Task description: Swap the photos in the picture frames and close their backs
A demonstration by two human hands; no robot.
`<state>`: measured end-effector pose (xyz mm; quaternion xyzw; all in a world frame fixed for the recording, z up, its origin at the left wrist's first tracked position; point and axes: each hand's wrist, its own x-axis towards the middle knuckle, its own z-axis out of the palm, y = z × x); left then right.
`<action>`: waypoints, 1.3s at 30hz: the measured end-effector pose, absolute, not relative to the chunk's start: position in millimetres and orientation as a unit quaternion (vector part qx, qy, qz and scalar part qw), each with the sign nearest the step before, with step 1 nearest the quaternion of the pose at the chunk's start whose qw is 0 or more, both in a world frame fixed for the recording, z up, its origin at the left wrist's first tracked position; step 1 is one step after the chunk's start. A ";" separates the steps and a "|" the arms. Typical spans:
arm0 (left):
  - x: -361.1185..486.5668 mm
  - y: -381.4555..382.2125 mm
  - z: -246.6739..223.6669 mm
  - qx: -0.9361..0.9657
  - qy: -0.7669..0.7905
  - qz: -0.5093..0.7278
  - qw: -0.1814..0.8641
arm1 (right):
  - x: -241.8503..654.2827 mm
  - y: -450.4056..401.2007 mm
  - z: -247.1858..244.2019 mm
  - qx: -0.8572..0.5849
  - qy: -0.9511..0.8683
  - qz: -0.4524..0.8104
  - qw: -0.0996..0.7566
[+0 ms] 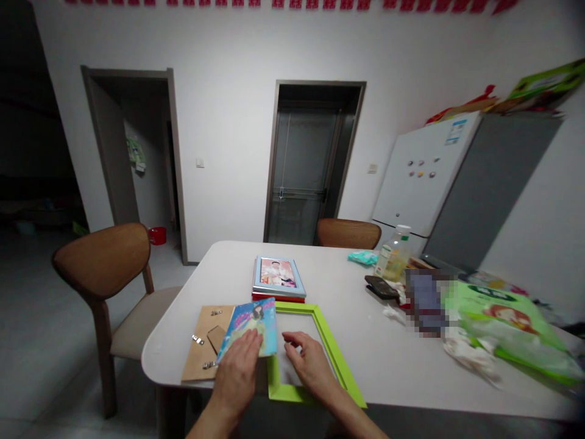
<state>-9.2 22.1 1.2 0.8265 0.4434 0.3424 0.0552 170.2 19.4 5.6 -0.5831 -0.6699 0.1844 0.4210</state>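
My left hand (240, 364) lies on a blue picture card (265, 320) with a drawn figure, its fingers stretched over the lower part. The card partly covers a brown backing board (192, 360) with metal clips. To the right, a lime-green frame (336, 347) lies flat at the table's front edge. Over its opening is my right hand (305, 361), fingers curled, thumb and index finger apart, with nothing visible between them. Behind the card, a light-blue framed photo (277, 274) rests on a red item (278, 299).
On the white table's (393, 372) right side are a bottle (393, 255), a black phone or wallet (381, 288), crumpled tissues (470, 353) and a green package (507, 323). Wooden chairs stand at the left (105, 259) and far side (350, 233).
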 end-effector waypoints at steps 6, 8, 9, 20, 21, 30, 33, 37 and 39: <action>-10.1 19.8 48.7 0.607 0.478 0.596 0.219 | 151.4 19.2 15.3 -0.517 -0.492 0.482 0.508; 5.6 13.0 51.0 0.517 0.448 0.642 0.345 | 145.6 19.1 15.2 -0.482 -0.400 0.561 0.541; 14.9 9.6 48.4 0.480 0.418 0.651 0.413 | 144.8 19.3 15.2 -0.462 -0.363 0.577 0.568; 32.7 9.4 2.3 0.594 0.431 0.507 0.452 | 229.8 33.6 28.4 -0.547 -0.371 0.526 0.535; 32.2 7.9 -0.1 0.641 0.441 0.472 0.414 | 232.3 36.2 26.4 -0.548 -0.377 0.533 0.523; 33.2 -0.4 -18.1 0.828 0.410 0.303 0.233 | 225.3 62.5 6.5 -0.640 -0.459 0.407 0.462; 32.0 -0.3 -10.6 0.845 0.411 0.271 0.211 | 229.9 66.4 3.5 -0.669 -0.472 0.366 0.443; 32.3 -3.1 0.2 0.863 0.414 0.217 0.193 | 234.5 67.6 3.0 -0.705 -0.504 0.299 0.400; 31.9 -4.6 2.3 0.867 0.411 0.204 0.194 | 234.9 67.4 3.7 -0.719 -0.523 0.263 0.374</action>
